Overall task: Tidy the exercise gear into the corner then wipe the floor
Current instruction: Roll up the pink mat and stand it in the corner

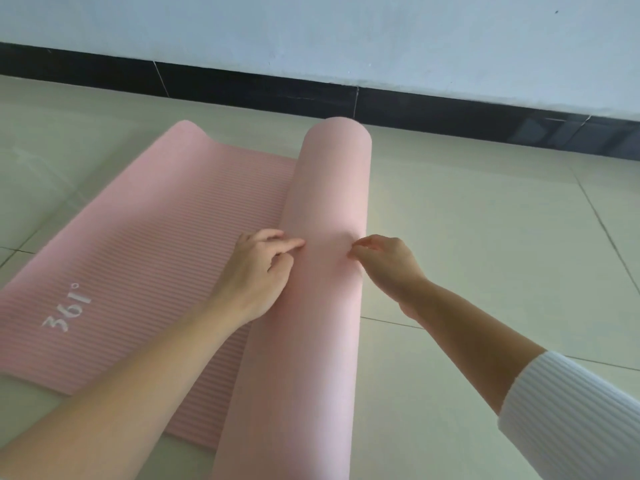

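Both grips, left grip (263, 268) and right grip (384, 265), set curled fingertips on the pink mat roll (322, 202) lying on the floor (485, 237); pinching or merely pushing, I cannot tell. Alongside, its flat stretch (156, 237) awaits rolling; stowing and wiping remain.

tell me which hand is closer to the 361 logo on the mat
Left. The left hand touches the roll on the side facing the logo, above the flat ribbed mat; the right hand touches the roll's other side, farther from it.
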Demonstrator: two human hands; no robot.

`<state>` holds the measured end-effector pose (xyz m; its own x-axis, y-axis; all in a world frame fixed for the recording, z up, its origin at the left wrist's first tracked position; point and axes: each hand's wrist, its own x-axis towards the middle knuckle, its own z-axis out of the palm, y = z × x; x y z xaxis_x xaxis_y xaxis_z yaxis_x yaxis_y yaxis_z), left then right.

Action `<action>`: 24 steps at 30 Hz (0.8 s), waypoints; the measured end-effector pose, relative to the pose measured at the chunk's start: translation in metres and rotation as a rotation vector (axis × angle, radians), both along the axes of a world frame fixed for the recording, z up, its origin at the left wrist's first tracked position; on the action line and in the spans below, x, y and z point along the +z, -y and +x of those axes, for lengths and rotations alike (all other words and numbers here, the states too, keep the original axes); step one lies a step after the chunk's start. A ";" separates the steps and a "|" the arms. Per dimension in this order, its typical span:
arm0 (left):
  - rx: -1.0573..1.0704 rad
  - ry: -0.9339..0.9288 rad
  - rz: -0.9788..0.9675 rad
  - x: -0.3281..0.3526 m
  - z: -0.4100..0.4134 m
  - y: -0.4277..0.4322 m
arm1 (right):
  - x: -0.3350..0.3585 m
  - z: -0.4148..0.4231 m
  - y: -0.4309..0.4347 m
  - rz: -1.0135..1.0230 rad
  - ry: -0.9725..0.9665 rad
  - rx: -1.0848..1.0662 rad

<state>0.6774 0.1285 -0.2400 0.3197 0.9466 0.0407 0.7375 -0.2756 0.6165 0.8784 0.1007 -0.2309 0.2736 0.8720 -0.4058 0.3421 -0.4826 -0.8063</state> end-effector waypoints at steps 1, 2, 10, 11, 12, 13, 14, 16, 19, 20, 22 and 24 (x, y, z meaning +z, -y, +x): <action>0.034 -0.019 0.001 0.002 -0.005 -0.003 | 0.001 -0.002 -0.003 0.013 -0.039 0.010; 0.065 -0.055 -0.003 0.006 -0.009 -0.006 | 0.003 -0.005 -0.005 0.009 -0.108 0.018; 0.172 -0.248 -0.139 0.021 -0.045 -0.032 | -0.006 -0.041 -0.031 0.007 -0.469 -0.175; 0.136 -0.195 -0.086 0.019 -0.052 -0.033 | -0.009 -0.046 -0.033 -0.021 -0.448 -0.164; 0.069 -0.176 -0.025 0.018 -0.058 -0.033 | -0.011 -0.053 -0.035 -0.043 -0.382 -0.123; 0.012 -0.175 0.025 0.014 -0.065 -0.033 | -0.013 -0.060 -0.037 -0.050 -0.315 -0.079; -0.006 -0.175 0.062 0.011 -0.071 -0.033 | -0.015 -0.066 -0.040 -0.034 -0.268 -0.049; 0.064 -0.124 0.083 0.004 -0.086 -0.037 | -0.013 -0.080 -0.046 0.026 -0.242 -0.011; 0.217 -0.072 0.021 0.002 -0.103 -0.048 | -0.007 -0.097 -0.057 0.092 -0.272 0.105; 0.239 -0.110 -0.018 0.005 -0.107 -0.050 | -0.005 -0.103 -0.060 0.104 -0.311 0.131; 0.257 -0.237 -0.082 0.010 -0.114 -0.053 | -0.004 -0.115 -0.068 0.131 -0.365 0.106; 0.294 -0.342 -0.135 0.015 -0.123 -0.057 | -0.006 -0.125 -0.077 0.145 -0.446 -0.006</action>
<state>0.5548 0.1851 -0.2246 0.0111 0.9886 -0.1503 0.9393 0.0412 0.3406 0.7529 0.1778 -0.2368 0.1056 0.9272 -0.3593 -0.0561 -0.3552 -0.9331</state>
